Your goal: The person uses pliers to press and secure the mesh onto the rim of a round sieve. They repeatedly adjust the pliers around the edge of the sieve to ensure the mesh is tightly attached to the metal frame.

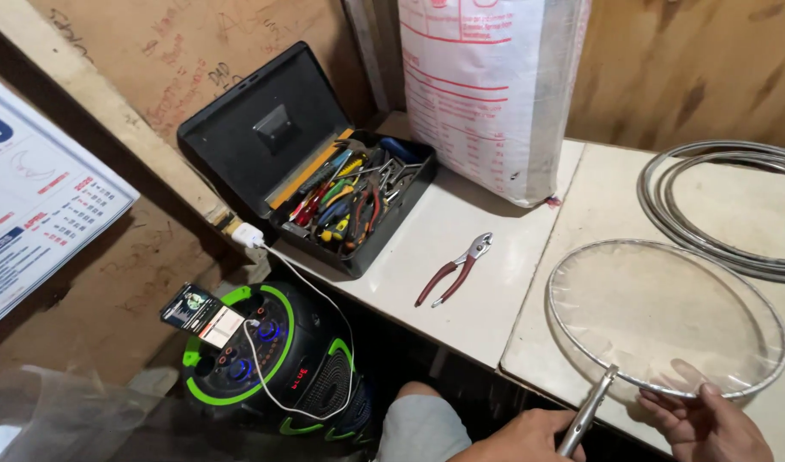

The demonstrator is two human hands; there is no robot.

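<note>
Head view only: round wire-rimmed mesh strainer (666, 321) lying flat near front edge of tabletop (461, 257), toward right corner, hoop on the surface, metal handle (587, 412) sticking out past the front edge. Left hand (521, 438) wrapped closed around the handle's lower end, grip looks firm though fingers partly hidden; right hand (705, 423) at hoop's near rim, fingers slid under the mesh, thumb on the wire, a loose pinch rather than a full clamp. Long axis from handle up through hoop centre, running from front edge toward back-right corner; handle end toward the person, hoop end away. Risks, judged: thin mesh likely to tear or sag under fingers pressing from below; hoop could twist out of round if the two hands pull against each other; far rim close to coiled wire (726, 205) at the back right, could snag there. Red-handled pliers (454, 269) mid-tabletop, well apart. Open black toolbox (324, 162) at back left, white sack (486, 85) behind, green-trimmed speaker (264, 359) on the floor below the front edge.
</note>
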